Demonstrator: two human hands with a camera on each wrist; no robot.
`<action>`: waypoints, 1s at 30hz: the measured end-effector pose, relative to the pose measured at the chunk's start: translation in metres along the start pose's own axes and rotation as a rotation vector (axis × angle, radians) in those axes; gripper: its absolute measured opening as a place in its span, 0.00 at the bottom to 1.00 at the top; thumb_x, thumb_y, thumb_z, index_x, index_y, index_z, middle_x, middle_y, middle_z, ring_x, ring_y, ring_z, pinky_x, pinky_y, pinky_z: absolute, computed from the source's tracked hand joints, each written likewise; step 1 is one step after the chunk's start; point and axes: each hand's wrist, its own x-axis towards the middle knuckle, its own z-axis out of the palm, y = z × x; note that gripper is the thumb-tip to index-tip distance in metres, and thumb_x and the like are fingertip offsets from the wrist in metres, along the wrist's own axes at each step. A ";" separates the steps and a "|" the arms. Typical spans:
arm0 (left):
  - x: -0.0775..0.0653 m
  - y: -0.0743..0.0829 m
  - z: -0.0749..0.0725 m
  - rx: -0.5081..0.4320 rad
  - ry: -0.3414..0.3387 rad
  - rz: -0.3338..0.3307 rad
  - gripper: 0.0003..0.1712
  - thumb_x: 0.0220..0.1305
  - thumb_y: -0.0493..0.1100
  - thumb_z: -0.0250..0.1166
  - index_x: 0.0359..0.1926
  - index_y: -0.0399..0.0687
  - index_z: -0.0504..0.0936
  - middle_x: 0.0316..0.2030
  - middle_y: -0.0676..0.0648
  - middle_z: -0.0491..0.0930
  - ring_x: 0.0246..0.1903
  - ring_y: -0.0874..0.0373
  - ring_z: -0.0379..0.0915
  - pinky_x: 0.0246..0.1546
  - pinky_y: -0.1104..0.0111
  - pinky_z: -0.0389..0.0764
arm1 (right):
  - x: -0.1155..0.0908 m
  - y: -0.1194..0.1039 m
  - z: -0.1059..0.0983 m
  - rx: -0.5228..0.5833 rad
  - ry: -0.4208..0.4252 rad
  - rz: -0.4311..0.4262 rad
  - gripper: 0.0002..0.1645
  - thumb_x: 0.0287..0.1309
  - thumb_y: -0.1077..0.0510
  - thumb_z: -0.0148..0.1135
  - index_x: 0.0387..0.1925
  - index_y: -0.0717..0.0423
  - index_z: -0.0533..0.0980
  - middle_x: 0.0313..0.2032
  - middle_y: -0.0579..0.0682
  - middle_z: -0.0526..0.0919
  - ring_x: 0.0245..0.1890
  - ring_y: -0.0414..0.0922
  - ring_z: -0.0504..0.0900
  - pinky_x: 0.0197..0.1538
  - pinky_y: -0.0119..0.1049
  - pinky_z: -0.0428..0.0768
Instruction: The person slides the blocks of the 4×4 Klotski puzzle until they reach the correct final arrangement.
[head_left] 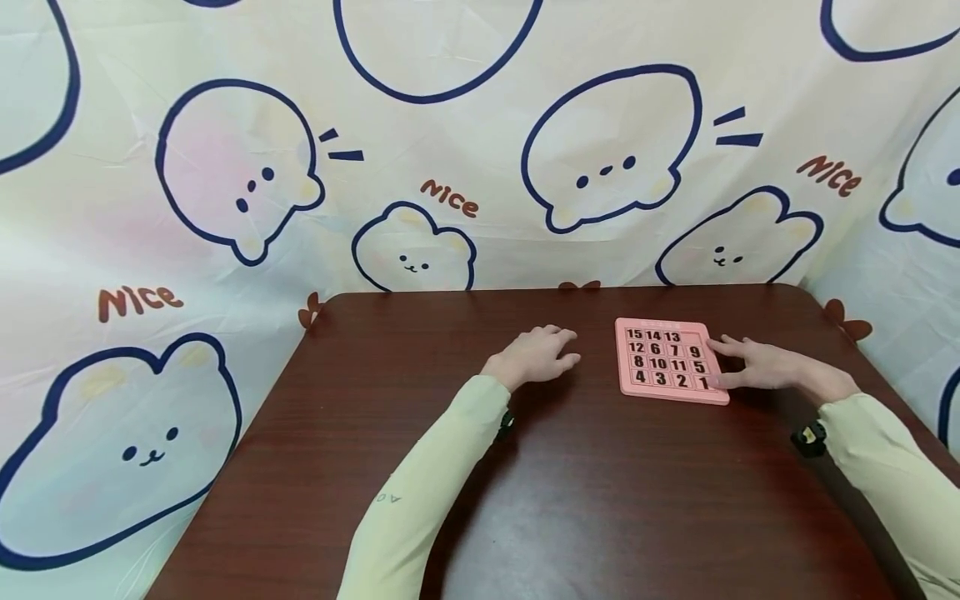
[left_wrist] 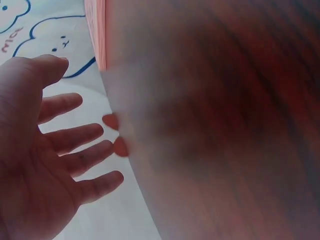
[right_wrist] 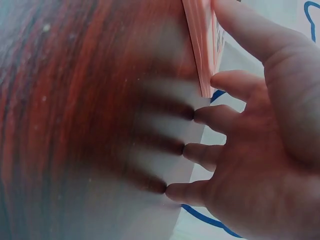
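Number board [head_left: 670,395] touched at right side by right hand [head_left: 767,367]

Flat on the dark brown table [head_left: 585,500], right of centre and toward the far edge, the pink board is seen. Its black-numbered tiles [head_left: 658,364] are set in four rows: 15, 14, 13 and a bare slot at top right; 12, 6, 7, 9; 8, 10, 11, 5; 4, 3, 2, 1. The right hand is spread, fingers extended; the board's right side is met by thumb and index fingertip, nothing gripped. The Left hand [head_left: 531,354] is held over the table, left of the board and apart from it, fingers loosely extended and separated, nothing grasped. Pale sleeves [head_left: 427,492] are worn on both arms. Behind the table, a bear-printed cloth [head_left: 495,150] is hung.
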 end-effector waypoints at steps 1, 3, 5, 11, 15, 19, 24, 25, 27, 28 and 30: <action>0.001 0.002 0.002 0.013 -0.006 -0.007 0.32 0.73 0.60 0.50 0.72 0.56 0.64 0.70 0.48 0.66 0.68 0.52 0.65 0.67 0.56 0.69 | 0.001 0.000 0.001 -0.002 -0.003 -0.002 0.61 0.53 0.33 0.65 0.75 0.61 0.50 0.72 0.77 0.44 0.68 0.81 0.39 0.60 0.80 0.46; 0.002 0.008 0.008 0.026 -0.022 -0.023 0.33 0.73 0.62 0.49 0.73 0.57 0.62 0.71 0.48 0.65 0.69 0.51 0.63 0.68 0.55 0.68 | 0.002 -0.001 0.003 -0.005 -0.005 -0.006 0.61 0.52 0.32 0.65 0.75 0.61 0.51 0.72 0.76 0.44 0.68 0.80 0.39 0.61 0.80 0.47; 0.004 0.014 0.013 0.033 -0.038 -0.037 0.36 0.72 0.65 0.48 0.74 0.58 0.60 0.72 0.48 0.63 0.70 0.51 0.61 0.68 0.54 0.66 | 0.003 0.000 0.004 -0.005 -0.009 -0.010 0.61 0.52 0.32 0.65 0.75 0.60 0.51 0.72 0.76 0.44 0.68 0.80 0.40 0.61 0.80 0.47; 0.012 0.035 0.022 0.048 -0.060 -0.040 0.41 0.69 0.72 0.45 0.76 0.62 0.54 0.74 0.48 0.59 0.74 0.50 0.54 0.70 0.52 0.63 | -0.001 0.000 0.006 -0.008 0.005 -0.004 0.60 0.52 0.33 0.66 0.74 0.61 0.53 0.72 0.77 0.45 0.68 0.80 0.41 0.60 0.80 0.49; 0.017 0.045 0.025 0.070 -0.076 -0.037 0.42 0.68 0.73 0.45 0.76 0.63 0.54 0.75 0.49 0.57 0.75 0.50 0.52 0.71 0.52 0.62 | -0.003 -0.003 0.007 -0.008 0.003 0.009 0.62 0.50 0.31 0.66 0.75 0.60 0.52 0.72 0.76 0.45 0.69 0.79 0.41 0.60 0.80 0.48; 0.019 0.047 0.026 0.068 -0.092 -0.046 0.42 0.68 0.74 0.44 0.76 0.65 0.52 0.76 0.50 0.54 0.76 0.50 0.50 0.72 0.51 0.60 | -0.003 -0.008 0.008 -0.011 -0.002 0.022 0.65 0.48 0.30 0.66 0.75 0.61 0.51 0.71 0.78 0.45 0.69 0.78 0.43 0.60 0.80 0.49; 0.018 0.047 0.027 0.036 -0.110 -0.055 0.44 0.67 0.73 0.46 0.77 0.64 0.49 0.78 0.49 0.49 0.77 0.47 0.45 0.73 0.49 0.57 | -0.001 -0.016 0.011 -0.051 0.003 0.024 0.66 0.50 0.27 0.64 0.75 0.61 0.49 0.69 0.83 0.45 0.67 0.80 0.50 0.59 0.78 0.56; 0.017 0.047 0.027 0.031 -0.113 -0.061 0.44 0.67 0.73 0.47 0.77 0.65 0.48 0.78 0.49 0.48 0.77 0.47 0.44 0.73 0.49 0.57 | 0.000 -0.018 0.011 -0.056 0.006 0.019 0.65 0.50 0.27 0.63 0.75 0.61 0.49 0.69 0.84 0.45 0.67 0.80 0.50 0.59 0.78 0.56; 0.015 0.047 0.027 0.026 -0.122 -0.074 0.45 0.67 0.73 0.48 0.78 0.64 0.47 0.78 0.48 0.47 0.77 0.46 0.43 0.73 0.49 0.55 | 0.001 -0.023 0.013 -0.059 0.011 0.009 0.65 0.51 0.27 0.63 0.75 0.61 0.49 0.69 0.84 0.45 0.67 0.80 0.50 0.59 0.77 0.57; 0.014 0.046 0.027 0.025 -0.125 -0.079 0.46 0.66 0.73 0.48 0.78 0.64 0.46 0.78 0.48 0.46 0.77 0.46 0.42 0.73 0.49 0.55 | 0.001 -0.026 0.013 -0.058 0.014 0.004 0.65 0.51 0.27 0.63 0.75 0.61 0.49 0.69 0.83 0.46 0.67 0.80 0.50 0.59 0.77 0.57; 0.012 0.046 0.025 0.022 -0.130 -0.082 0.47 0.65 0.73 0.50 0.78 0.63 0.46 0.78 0.48 0.45 0.78 0.45 0.40 0.74 0.49 0.54 | 0.002 -0.031 0.015 -0.054 0.016 -0.004 0.65 0.50 0.27 0.64 0.75 0.61 0.50 0.69 0.83 0.46 0.67 0.79 0.50 0.60 0.77 0.57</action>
